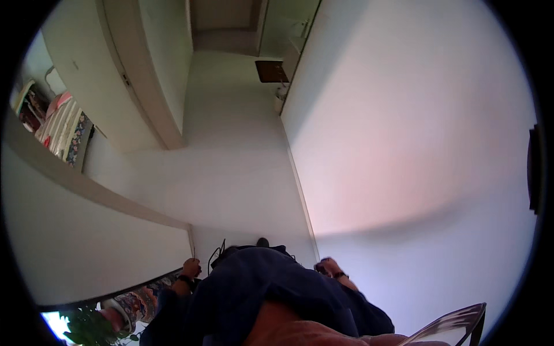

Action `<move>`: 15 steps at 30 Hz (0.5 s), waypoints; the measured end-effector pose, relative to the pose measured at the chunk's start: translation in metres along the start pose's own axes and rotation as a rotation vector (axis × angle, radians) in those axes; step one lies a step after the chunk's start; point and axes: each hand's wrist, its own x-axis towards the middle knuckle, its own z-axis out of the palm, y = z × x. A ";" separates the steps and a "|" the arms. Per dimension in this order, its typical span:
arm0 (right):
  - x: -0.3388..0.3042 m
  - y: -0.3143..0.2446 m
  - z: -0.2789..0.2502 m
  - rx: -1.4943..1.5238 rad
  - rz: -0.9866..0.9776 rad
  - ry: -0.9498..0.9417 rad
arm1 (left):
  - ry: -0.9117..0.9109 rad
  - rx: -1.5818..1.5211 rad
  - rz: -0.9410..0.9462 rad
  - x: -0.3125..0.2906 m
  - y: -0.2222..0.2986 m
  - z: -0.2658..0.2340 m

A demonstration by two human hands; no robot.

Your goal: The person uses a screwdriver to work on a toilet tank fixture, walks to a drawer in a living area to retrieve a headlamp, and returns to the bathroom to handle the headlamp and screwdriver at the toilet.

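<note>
My left hand (191, 267) hangs low beside the end of a white wall, its fingers curled in. A thin, light sliver rises from its top; I cannot tell what it is. A dark band circles that wrist. On the other side of my dark blue top (259, 268), my right hand (329, 266) is closed near the right wall. Something dark shows at its fingers, too small to name. That wrist also carries a dark band. Thin black cords (218, 252) loop out in front of my body, near my left hand. The tip of a dark shoe (262, 242) shows below.
A pale hallway floor (231, 155) runs ahead between a long white wall (415, 127) and a door frame (153, 109). Through the left doorway is a bed (63, 130). A brown mat (270, 71) and a pale bin (279, 104) lie far off. A green plant (86, 326) stands lower left.
</note>
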 end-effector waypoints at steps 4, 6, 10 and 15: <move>0.102 -0.129 -0.118 -0.150 -0.293 0.280 | 0.054 -0.347 -0.241 0.046 0.066 0.002; 0.133 -0.241 -0.157 -0.113 -0.199 0.158 | 0.050 -0.013 -0.180 0.055 0.075 0.002; 0.178 -0.379 -0.201 -0.050 -0.433 0.227 | 0.206 0.505 0.242 0.141 0.029 0.013; 0.193 -0.491 -0.214 -0.227 -0.441 0.141 | 0.094 -0.695 -0.689 0.269 0.047 -0.054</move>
